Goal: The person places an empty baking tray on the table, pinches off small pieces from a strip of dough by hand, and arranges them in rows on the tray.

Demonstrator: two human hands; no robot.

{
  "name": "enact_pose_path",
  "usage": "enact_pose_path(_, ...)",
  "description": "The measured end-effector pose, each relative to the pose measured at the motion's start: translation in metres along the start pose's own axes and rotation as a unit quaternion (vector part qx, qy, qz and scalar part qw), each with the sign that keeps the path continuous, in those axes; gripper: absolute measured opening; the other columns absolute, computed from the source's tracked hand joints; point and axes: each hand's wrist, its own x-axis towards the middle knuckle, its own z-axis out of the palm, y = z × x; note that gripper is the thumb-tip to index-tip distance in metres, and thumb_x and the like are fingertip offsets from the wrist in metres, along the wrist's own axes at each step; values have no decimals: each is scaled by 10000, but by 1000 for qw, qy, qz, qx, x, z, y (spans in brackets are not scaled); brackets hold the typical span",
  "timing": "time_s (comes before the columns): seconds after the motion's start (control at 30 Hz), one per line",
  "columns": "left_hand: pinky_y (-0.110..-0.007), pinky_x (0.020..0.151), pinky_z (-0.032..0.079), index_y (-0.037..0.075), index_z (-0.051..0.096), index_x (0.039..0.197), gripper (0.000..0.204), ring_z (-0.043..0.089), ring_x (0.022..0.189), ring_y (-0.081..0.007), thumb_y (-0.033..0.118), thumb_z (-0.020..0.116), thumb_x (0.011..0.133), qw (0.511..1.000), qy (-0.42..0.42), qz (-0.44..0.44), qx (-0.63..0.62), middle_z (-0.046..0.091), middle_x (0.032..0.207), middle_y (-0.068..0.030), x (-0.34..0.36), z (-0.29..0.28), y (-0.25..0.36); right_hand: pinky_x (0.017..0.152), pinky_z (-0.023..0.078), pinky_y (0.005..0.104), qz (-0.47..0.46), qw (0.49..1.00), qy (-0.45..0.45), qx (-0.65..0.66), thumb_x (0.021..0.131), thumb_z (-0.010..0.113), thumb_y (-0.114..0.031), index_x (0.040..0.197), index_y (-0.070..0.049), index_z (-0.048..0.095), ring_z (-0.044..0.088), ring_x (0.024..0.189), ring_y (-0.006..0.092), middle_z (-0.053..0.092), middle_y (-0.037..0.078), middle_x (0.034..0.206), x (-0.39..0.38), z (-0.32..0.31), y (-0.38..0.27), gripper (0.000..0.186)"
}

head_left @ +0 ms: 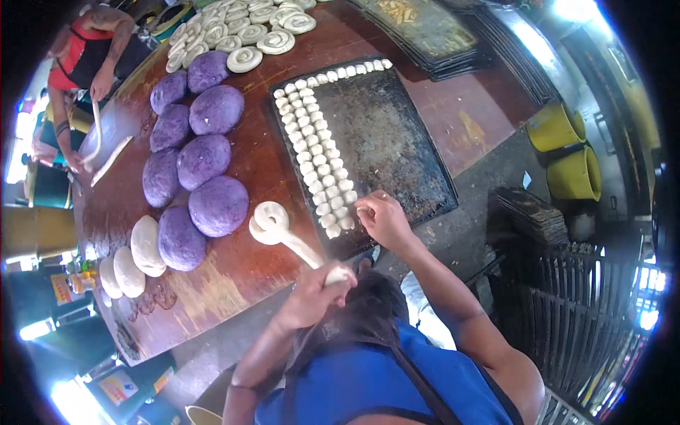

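My left hand (316, 294) is closed around a rope of pale dough (301, 249), whose end pokes out at the thumb. The rope's far end lies coiled on the table's near edge. Over the dark baking tray (397, 142), my right hand (383, 218) has its fingertips pinched together beside the rows of small dough balls (316, 152). Whatever those fingertips hold is hidden. Several rows of balls run down the tray's left side, and a single line follows its far edge.
Large purple dough mounds (203, 156) and pale dough pieces (147, 246) sit on the wooden table (269, 166). Coiled dough ropes (244, 59) are heaped at the back. Stacked trays (425, 35) stand far right. A co-worker's hand (101, 83) handles dough at left. Yellow buckets (574, 173) stand right.
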Motion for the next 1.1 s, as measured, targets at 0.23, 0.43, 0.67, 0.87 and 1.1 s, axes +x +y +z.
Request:
enact_pose_path(0.23, -250, 631, 487, 18, 475, 1282, 347, 579, 768, -124, 48, 527, 941, 929, 229, 203, -206, 588, 980, -57, 38, -31, -31, 766, 525, 392, 68, 992, -81, -68, 823, 720, -275, 1018, -13, 602, 635, 873, 347, 611, 189, 1050, 3, -22, -68, 347)
enact_pose_path(0.43, -360, 783, 506, 39, 386, 1408, 492, 622, 874, -291, 79, 529, 939, 838, 11, 428, 340, 572, 1189, -199, -10, -30, -20, 918, 464, 431, -4, 980, -198, 34, 861, 664, -204, 1136, -34, 602, 571, 1068, 370, 574, 194, 1184, -70, -43, -179, 329)
enact_pose_path(0.67, -336, 740, 504, 33, 532, 1228, 270, 598, 825, -187, 128, 446, 990, 979, -12, 84, -183, 612, 1031, -77, -3, -14, -29, 807, 531, 398, -81, 985, 44, -147, 872, 577, -111, 1141, -9, 613, 657, 894, 299, 664, 163, 1035, -82, 5, -160, 290)
enact_pose_path(0.87, -275, 731, 473, 1, 562, 1141, 252, 564, 833, -128, -41, 458, 916, 992, -12, 125, 18, 602, 960, -37, 0, -1, -18, 525, 468, 338, -21, 998, -9, 62, 845, 699, -194, 760, -43, 583, 608, 616, 240, 622, 135, 751, -48, -15, -148, 209)
enact_pose_path(1.1, -287, 632, 477, 15, 547, 996, 204, 554, 641, -145, 210, 489, 975, 926, 68, 224, -297, 560, 744, -44, 15, -33, -16, 607, 490, 311, 56, 998, -15, 35, 787, 704, -70, 811, -20, 617, 619, 679, 228, 625, 83, 780, -26, -24, -38, 103)
